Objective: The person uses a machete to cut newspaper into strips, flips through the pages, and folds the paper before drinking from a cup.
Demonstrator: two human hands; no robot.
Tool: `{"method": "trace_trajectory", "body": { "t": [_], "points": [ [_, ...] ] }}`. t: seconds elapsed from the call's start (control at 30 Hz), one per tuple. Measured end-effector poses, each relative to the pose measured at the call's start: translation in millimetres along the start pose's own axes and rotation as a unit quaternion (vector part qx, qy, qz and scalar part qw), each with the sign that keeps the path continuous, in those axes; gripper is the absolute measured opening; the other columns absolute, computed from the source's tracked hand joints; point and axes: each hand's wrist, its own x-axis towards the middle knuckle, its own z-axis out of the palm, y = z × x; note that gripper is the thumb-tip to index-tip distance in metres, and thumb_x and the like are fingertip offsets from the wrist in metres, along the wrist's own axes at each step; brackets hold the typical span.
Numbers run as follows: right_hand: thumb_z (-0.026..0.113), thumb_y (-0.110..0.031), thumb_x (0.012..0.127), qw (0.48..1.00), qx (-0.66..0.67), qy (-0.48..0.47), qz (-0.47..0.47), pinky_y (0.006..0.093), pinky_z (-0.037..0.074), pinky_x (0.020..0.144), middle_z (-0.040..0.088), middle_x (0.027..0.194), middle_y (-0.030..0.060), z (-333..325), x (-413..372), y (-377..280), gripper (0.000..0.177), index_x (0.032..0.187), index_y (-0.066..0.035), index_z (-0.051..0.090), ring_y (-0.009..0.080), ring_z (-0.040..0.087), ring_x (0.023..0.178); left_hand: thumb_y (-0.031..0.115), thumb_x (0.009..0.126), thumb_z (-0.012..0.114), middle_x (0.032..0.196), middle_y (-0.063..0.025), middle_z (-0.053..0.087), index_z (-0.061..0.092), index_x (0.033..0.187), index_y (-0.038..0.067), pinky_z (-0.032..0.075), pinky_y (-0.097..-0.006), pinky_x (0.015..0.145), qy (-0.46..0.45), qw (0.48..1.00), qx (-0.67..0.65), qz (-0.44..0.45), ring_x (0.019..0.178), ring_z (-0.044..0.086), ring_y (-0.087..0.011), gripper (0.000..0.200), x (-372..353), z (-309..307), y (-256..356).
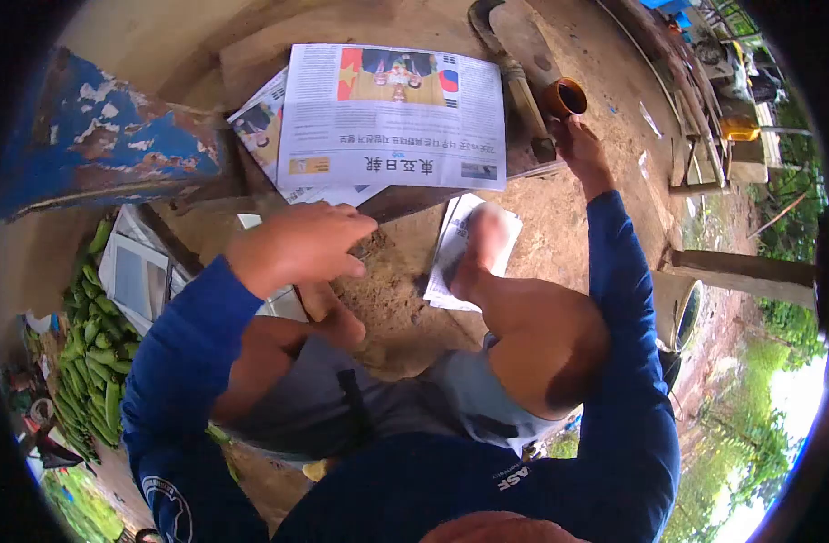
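My right hand (582,149) is stretched forward, its fingers closed on the near side of a small brown cup (551,101) with a dark inside. Just left of the cup lies a curved blade (488,32) with a wooden handle (525,101). A printed newspaper sheet (396,127) is spread over other sheets (259,127) on a low wooden board. My left hand (297,242) hangs in front of the papers, palm down, fingers apart and holding nothing. My foot (488,231) rests on a folded stack of newspaper (446,262) on the dirt floor.
A heap of long green vegetables (93,362) lies at left beside more printed sheets (134,271). A bench-like piece with peeling blue paint (107,136) stands at upper left. Wooden beams (740,271) and a container of yellow liquid (740,128) are at right.
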Motion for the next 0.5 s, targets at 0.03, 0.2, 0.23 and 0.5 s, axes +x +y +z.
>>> {"method": "trace_trajectory", "body": {
  "t": [0.03,0.2,0.23,0.5],
  "points": [
    [0.055,-0.031,0.108,1.000,-0.014,-0.001,-0.002,0.0309,0.053,0.065,0.071,0.102,0.0066,-2,-2,-3,0.032,0.128,-0.007,0.060,0.0174,0.070,0.086,0.030,0.089,0.068,0.137,-0.0185,0.058,0.053,0.139,0.000,0.045,-0.0430,0.105,-0.018,1.000,0.018,-0.013,0.126,0.056,-0.0375,0.060,1,0,10],
    [0.064,-0.035,0.101,0.961,-0.260,0.100,-0.004,0.0291,0.054,0.059,0.071,0.093,0.0054,4,-49,-22,0.038,0.122,-0.004,0.063,0.0176,0.071,0.079,0.027,0.081,0.072,0.112,-0.0137,0.060,0.061,0.121,0.003,0.049,-0.0477,0.092,0.193,0.965,0.139,0.109,0.102,0.063,-0.0322,0.047,-25,44,54],
    [0.064,-0.035,0.100,0.931,-0.346,0.102,-0.050,0.0291,0.054,0.057,0.071,0.093,0.0059,11,-63,-26,0.038,0.121,-0.003,0.063,0.0177,0.071,0.078,0.026,0.083,0.071,0.121,-0.0151,0.058,0.058,0.127,0.004,0.049,-0.0499,0.095,0.170,0.971,0.135,0.102,0.107,0.062,-0.0338,0.051,-33,46,72],
    [0.069,-0.050,0.091,0.773,-0.616,-0.147,0.033,0.0393,0.060,0.066,0.070,0.105,0.0260,153,-84,-26,0.068,0.121,0.010,0.058,0.0331,0.073,0.088,0.023,0.084,0.071,0.112,-0.0128,0.060,0.057,0.122,0.006,0.052,-0.0442,0.083,0.179,0.971,0.082,0.137,0.102,0.065,-0.0306,0.044,-54,56,116]
  ]
}}
